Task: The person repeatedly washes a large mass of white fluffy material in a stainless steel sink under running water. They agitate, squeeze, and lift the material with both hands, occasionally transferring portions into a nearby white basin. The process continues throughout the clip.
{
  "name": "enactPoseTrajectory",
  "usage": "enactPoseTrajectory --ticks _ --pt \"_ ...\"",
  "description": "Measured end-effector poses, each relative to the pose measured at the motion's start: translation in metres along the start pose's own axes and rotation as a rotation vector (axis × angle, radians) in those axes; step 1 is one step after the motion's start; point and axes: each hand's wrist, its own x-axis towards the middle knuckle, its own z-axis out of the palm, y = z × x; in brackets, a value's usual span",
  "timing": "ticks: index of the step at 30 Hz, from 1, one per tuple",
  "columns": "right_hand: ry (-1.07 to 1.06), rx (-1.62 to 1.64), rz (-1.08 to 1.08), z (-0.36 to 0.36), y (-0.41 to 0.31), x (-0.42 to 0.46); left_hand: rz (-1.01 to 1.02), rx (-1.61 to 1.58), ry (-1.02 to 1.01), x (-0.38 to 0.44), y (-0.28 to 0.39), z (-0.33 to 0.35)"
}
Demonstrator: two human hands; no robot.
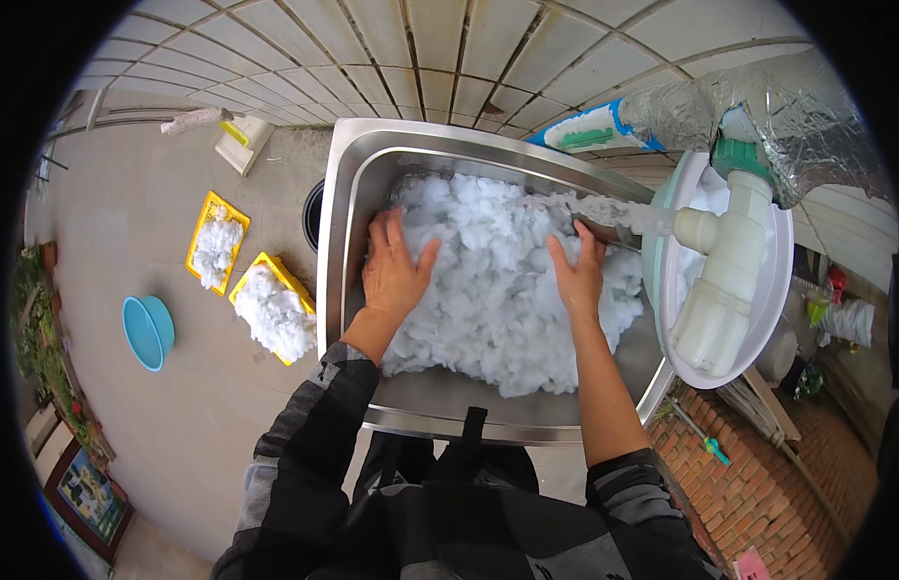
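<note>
White fluffy fibre filling lies in a broad pile across a stainless steel sink. On the pile's left side rests my left hand, fingers apart, close to the sink's left wall. My right hand touches the right side of the pile, thumb and fingers spread. Neither hand grips anything that I can see. From the white plastic pipe outlet at the right, a stream of water shoots left onto the filling, passing just beyond my right fingertips.
A pale basin with white filling stands at the sink's right, under the pipe. Foil-wrapped pipe runs above it. On the floor at left are two yellow trays of filling, a blue basin and a dustpan. A tiled wall rises behind.
</note>
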Motion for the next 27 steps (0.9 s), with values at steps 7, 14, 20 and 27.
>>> enactPoseTrajectory --ticks 7,14,20,27 --pt "-0.151 -0.117 0.196 0.101 -0.067 0.028 -0.372 -0.601 -0.224 0.082 0.027 0.048" --pt "-0.231 0.056 -0.676 0.039 -0.046 -0.067 0.153 -0.026 -0.261 -0.019 -0.007 0.004" --pt "-0.237 -0.429 -0.588 0.067 -0.001 -0.1 0.357 0.471 -0.386 -0.071 -0.009 0.034" --pt "-0.199 -0.094 -0.231 0.141 0.011 -0.018 0.177 0.237 -0.299 0.009 -0.021 0.098"
